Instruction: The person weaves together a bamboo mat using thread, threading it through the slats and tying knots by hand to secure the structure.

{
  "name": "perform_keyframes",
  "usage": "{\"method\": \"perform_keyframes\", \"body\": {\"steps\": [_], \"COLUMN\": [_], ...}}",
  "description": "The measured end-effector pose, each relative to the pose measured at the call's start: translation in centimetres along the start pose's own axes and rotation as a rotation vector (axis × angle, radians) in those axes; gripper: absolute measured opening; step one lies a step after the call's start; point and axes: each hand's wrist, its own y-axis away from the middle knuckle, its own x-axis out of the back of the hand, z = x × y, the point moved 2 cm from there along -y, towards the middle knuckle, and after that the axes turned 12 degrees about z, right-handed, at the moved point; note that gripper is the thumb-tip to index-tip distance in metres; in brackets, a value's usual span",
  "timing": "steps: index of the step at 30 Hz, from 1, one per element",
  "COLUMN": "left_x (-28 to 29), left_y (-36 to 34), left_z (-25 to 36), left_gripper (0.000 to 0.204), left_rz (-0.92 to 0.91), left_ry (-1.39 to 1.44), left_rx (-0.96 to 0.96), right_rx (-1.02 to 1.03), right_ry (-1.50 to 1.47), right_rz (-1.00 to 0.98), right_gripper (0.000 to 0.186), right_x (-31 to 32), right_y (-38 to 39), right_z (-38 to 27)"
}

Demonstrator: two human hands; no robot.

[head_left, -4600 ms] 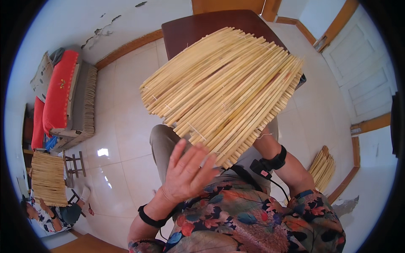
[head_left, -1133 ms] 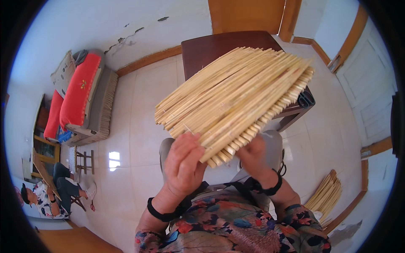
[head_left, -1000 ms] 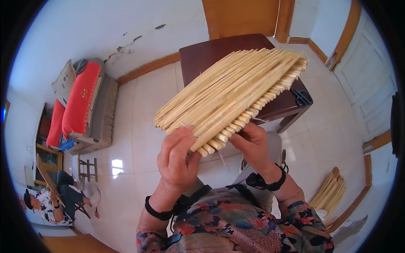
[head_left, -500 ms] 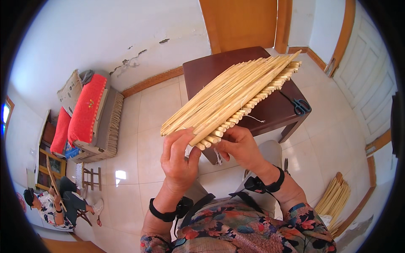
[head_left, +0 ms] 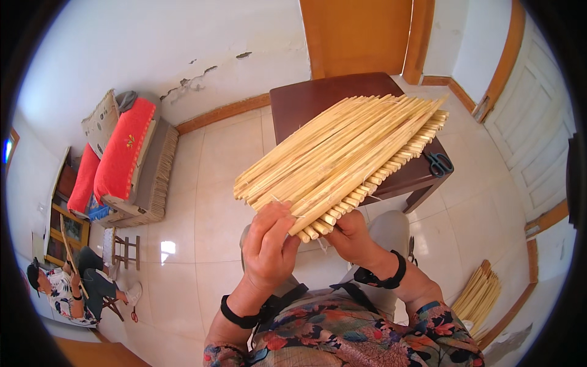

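A mat of pale yellow plant stalks [head_left: 336, 162] is held up before me, over the near part of the dark table. One layer of stalks lies lengthwise on top, and a crosswise layer shows its cut ends along the right edge. My left hand [head_left: 268, 244] is closed on the near left corner, fingers on top by a bit of white thread. Beneath the near right edge, my right hand [head_left: 351, 237] grips the mat, its fingertips partly hidden under the stalks. A loose white string [head_left: 322, 244] hangs between the two hands.
Dark-handled scissors [head_left: 439, 164] lie on the right edge of the brown table [head_left: 306, 101]. A bundle of stalks [head_left: 479, 296] rests on the floor at right. To the left are a sofa with a red cover [head_left: 124, 150], a small stool [head_left: 125, 251] and a seated person [head_left: 67, 293] holding a stalk.
The mat has come lower and nearer, tilting so more of its top face shows. Both hands moved down with it, still gripping the near edge.
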Motion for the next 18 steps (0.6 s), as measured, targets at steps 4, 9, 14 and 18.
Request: {"method": "perform_keyframes", "body": {"steps": [4, 9, 14, 18], "left_x": [0.0, 0.1, 0.0, -0.1], "left_y": [0.1, 0.4, 0.3, 0.4], "left_z": [0.2, 0.2, 0.5, 0.5], "left_gripper": [0.037, 0.037, 0.035, 0.034], "left_rz": [-0.013, -0.012, -0.012, -0.015], "left_ry": [0.025, 0.039, 0.037, 0.018], "left_rx": [-0.015, -0.025, -0.016, -0.024], "right_rx": [-0.028, -0.188, -0.279, -0.238], "right_ry": [0.012, -0.129, -0.408, -0.367], "right_rz": [-0.014, -0.011, 0.023, -0.008], "right_gripper": [0.008, 0.010, 0.012, 0.012], "right_x": [0.4, 0.5, -0.2, 0.3], "right_y": [0.8, 1.9, 2.4, 2.4], "right_z": [0.2, 1.5, 1.2, 1.5]}}
